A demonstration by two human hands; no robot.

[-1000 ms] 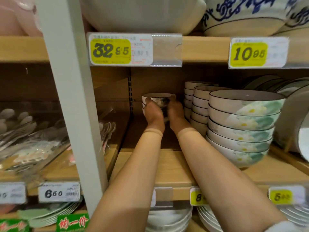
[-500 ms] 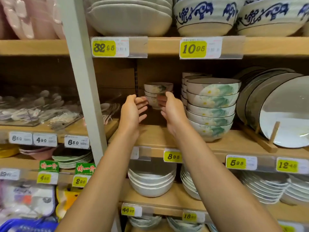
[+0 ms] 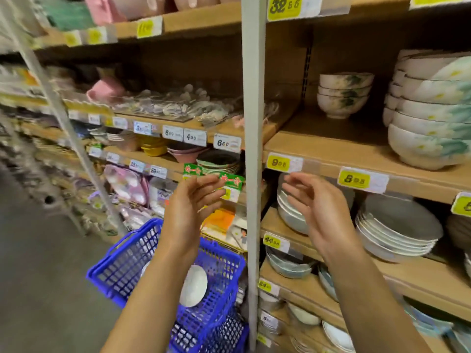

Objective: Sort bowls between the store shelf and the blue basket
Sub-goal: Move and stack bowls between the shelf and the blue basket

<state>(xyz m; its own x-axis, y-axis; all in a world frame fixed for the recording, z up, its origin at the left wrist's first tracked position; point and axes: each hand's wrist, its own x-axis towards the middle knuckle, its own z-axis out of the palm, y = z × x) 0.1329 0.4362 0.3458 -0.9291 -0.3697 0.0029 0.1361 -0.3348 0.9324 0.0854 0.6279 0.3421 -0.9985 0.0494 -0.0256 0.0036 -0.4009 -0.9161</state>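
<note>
Store aisle: wooden shelf (image 3: pixel 331 149) with price tags, grey floor (image 3: pixel 38 276). Three small floral bowls (image 3: pixel 342 98) sit stacked far right on the shelf. The blue basket (image 3: pixel 132 263), near left, holds a white bowl (image 3: pixel 193 289). The left hand (image 3: pixel 188 212) and right hand (image 3: pixel 321 212), fingers loosely spread and empty, have dropped from the stack to below the shelf edge.

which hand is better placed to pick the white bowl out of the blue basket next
Probably the left. The left hand, open and empty, is over the blue basket near the white bowl; the right hand, also open, is by the shelf past the grey post.
</note>
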